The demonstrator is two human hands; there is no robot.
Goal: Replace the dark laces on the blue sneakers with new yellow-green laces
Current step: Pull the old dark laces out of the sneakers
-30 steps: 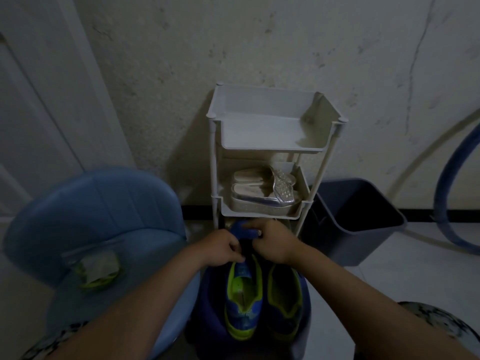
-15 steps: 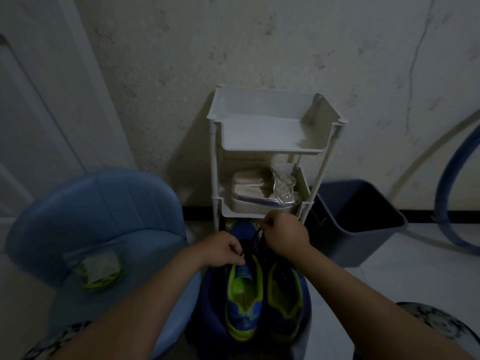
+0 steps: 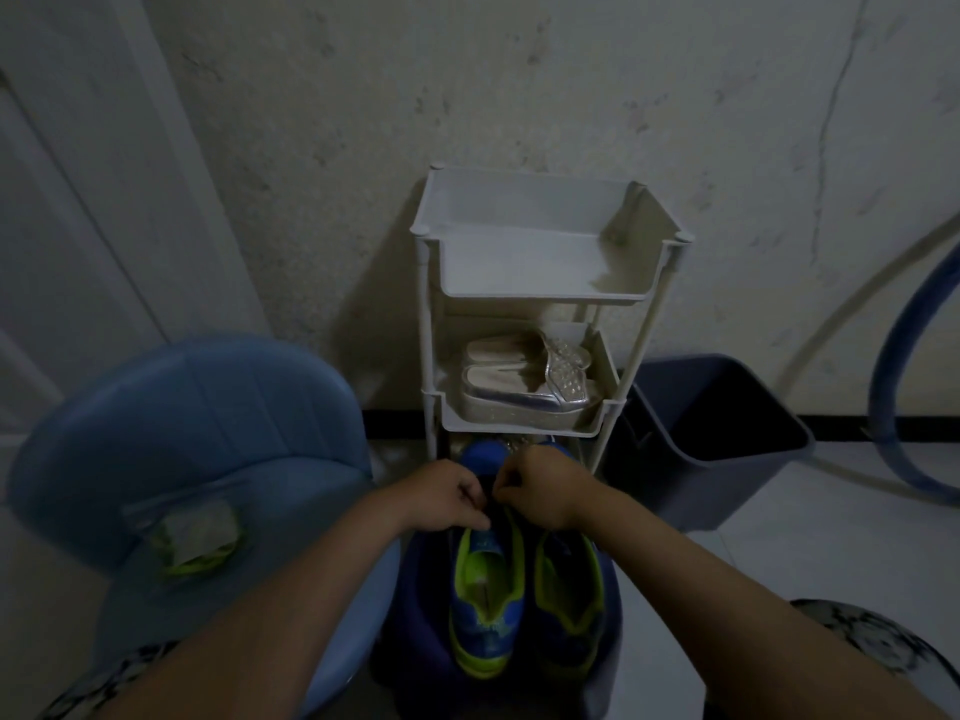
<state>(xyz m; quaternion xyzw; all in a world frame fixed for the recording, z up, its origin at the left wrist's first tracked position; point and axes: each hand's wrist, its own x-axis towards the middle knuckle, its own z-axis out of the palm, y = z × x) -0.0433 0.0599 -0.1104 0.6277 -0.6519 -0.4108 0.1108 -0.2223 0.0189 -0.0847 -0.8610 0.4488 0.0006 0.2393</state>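
Two blue sneakers with yellow-green trim stand side by side on a dark blue stool point(image 3: 415, 605), toes pointing away from me. The left sneaker point(image 3: 485, 610) is the brighter one; the right sneaker point(image 3: 569, 600) lies in shadow. My left hand point(image 3: 449, 496) and my right hand point(image 3: 540, 491) are curled over the lacing area of the left sneaker, fingertips close together, pinching its dark lace point(image 3: 491, 493). The lace itself is mostly hidden between the fingers. A clear packet of yellow-green laces point(image 3: 195, 537) lies on the blue chair to my left.
The blue plastic chair point(image 3: 208, 433) stands at the left. A white tiered rack point(image 3: 540, 283) against the wall holds silver sandals point(image 3: 524, 381) on its middle shelf. A dark bin point(image 3: 711, 433) sits to the right, and a blue hose point(image 3: 893, 387) curves at far right.
My right hand, which had risen toward the rack pulling the lace, has come back down beside my left hand over the left sneaker. The left hand barely moved.
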